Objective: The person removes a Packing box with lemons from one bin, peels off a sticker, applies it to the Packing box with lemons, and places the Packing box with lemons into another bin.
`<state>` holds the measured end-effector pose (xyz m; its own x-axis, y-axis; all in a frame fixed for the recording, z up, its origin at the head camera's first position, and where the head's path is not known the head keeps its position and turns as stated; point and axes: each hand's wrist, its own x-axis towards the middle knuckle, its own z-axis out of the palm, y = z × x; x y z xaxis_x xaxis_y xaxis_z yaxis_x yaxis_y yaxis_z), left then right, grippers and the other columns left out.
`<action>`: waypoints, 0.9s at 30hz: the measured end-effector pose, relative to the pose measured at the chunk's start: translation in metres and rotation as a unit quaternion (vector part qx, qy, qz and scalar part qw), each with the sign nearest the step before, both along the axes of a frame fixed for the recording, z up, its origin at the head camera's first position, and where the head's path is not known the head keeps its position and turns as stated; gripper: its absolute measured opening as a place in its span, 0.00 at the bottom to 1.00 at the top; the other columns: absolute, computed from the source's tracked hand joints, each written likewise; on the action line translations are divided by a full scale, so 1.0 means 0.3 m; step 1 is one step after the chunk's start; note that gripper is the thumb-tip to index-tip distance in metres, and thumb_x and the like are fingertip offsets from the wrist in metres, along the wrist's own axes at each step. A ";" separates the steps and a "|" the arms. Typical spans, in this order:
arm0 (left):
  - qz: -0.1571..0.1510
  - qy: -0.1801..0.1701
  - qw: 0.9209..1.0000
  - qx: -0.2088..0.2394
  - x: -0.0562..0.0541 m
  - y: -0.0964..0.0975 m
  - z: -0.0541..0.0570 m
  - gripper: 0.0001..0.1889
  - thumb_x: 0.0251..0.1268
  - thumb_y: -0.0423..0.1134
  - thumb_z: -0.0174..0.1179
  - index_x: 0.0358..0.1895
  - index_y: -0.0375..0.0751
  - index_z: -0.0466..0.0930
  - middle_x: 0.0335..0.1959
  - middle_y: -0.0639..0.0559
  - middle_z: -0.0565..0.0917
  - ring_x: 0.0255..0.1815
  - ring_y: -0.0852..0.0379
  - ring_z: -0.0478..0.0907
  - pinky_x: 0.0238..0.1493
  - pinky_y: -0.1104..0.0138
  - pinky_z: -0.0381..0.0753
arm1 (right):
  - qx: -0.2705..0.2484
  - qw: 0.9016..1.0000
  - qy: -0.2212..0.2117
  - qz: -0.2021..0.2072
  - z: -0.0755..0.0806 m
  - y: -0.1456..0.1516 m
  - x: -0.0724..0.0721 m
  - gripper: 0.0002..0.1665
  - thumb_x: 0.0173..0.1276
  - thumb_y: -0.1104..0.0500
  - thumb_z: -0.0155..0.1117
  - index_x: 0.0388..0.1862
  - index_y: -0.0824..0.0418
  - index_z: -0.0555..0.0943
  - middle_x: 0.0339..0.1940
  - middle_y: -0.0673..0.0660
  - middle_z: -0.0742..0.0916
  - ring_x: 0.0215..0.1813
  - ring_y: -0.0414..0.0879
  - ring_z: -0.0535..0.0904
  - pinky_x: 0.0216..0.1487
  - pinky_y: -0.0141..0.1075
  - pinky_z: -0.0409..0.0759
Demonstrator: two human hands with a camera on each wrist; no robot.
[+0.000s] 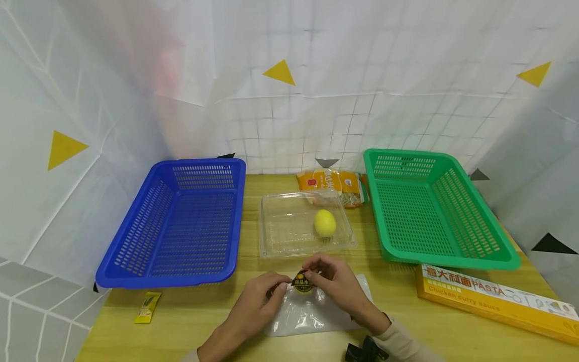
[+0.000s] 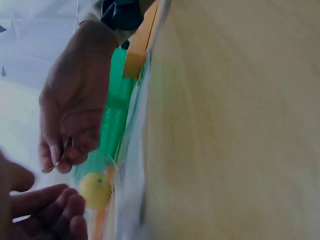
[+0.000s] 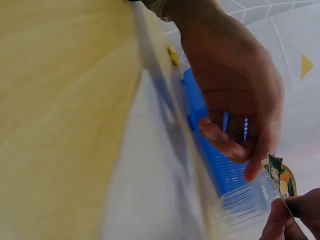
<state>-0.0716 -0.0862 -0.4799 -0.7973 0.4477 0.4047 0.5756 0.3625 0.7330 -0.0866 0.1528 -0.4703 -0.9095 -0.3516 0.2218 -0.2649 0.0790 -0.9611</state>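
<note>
My right hand point(image 1: 339, 284) pinches a dark round fruit sticker point(image 1: 302, 281) between thumb and index finger. In the right wrist view the sticker point(image 3: 281, 179) is bent, with orange fruit printed on it. My left hand point(image 1: 260, 299) is at its left side, index fingertip right by the edge and fingers loosely bent. Seen from the left wrist, that hand point(image 2: 45, 210) has thumb and fingers apart, below the right hand point(image 2: 75, 110). A clear plastic bag point(image 1: 312, 317) lies flat on the table beneath both hands.
Behind the hands, a yellow lemon point(image 1: 324, 223) shows in a clear plastic box point(image 1: 285, 229), with an orange food packet point(image 1: 348, 188) beyond. A blue basket point(image 1: 172, 279) stands left, a green basket point(image 1: 452, 261) right. A pasta box point(image 1: 493, 301) and yellow sachet point(image 1: 148, 307) lie nearer.
</note>
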 end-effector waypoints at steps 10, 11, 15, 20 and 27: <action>0.001 -0.094 0.989 0.112 -0.027 0.041 0.082 0.03 0.75 0.33 0.63 0.44 0.41 0.87 0.31 0.49 0.86 0.28 0.59 0.82 0.30 0.65 0.85 | -0.007 0.999 0.023 -0.026 0.070 -0.004 -0.024 0.09 0.71 0.70 0.68 0.48 0.72 0.82 0.40 0.60 0.88 0.38 0.48 0.85 0.40 0.35 0.85; 0.001 -0.098 0.988 0.118 -0.031 0.044 0.088 0.04 0.75 0.32 0.63 0.44 0.40 0.86 0.31 0.48 0.86 0.28 0.58 0.82 0.29 0.65 0.85 | -0.008 0.999 0.024 -0.030 0.079 -0.004 -0.025 0.09 0.71 0.70 0.69 0.48 0.72 0.82 0.40 0.60 0.88 0.39 0.48 0.85 0.40 0.35 0.85; 0.004 -0.109 0.986 0.127 -0.048 0.060 0.115 0.03 0.76 0.34 0.63 0.43 0.41 0.86 0.31 0.52 0.85 0.28 0.57 0.82 0.30 0.65 0.85 | -0.021 0.998 0.028 -0.046 0.112 0.001 -0.032 0.08 0.71 0.71 0.69 0.47 0.69 0.83 0.41 0.61 0.88 0.40 0.48 0.85 0.41 0.36 0.85; 0.014 -0.099 0.987 0.123 -0.076 0.079 0.152 0.03 0.75 0.37 0.64 0.41 0.44 0.85 0.31 0.57 0.85 0.28 0.58 0.82 0.32 0.64 0.85 | -0.034 0.997 0.035 -0.053 0.146 0.006 -0.046 0.08 0.71 0.71 0.68 0.48 0.70 0.83 0.41 0.62 0.88 0.41 0.48 0.85 0.42 0.36 0.86; 0.041 -0.074 0.985 0.147 -0.133 0.096 0.217 0.04 0.76 0.34 0.63 0.39 0.42 0.85 0.26 0.60 0.82 0.25 0.54 0.81 0.28 0.65 0.82 | -0.054 0.995 0.046 -0.074 0.198 0.013 -0.085 0.12 0.70 0.72 0.69 0.50 0.74 0.81 0.42 0.65 0.87 0.41 0.50 0.84 0.43 0.35 0.86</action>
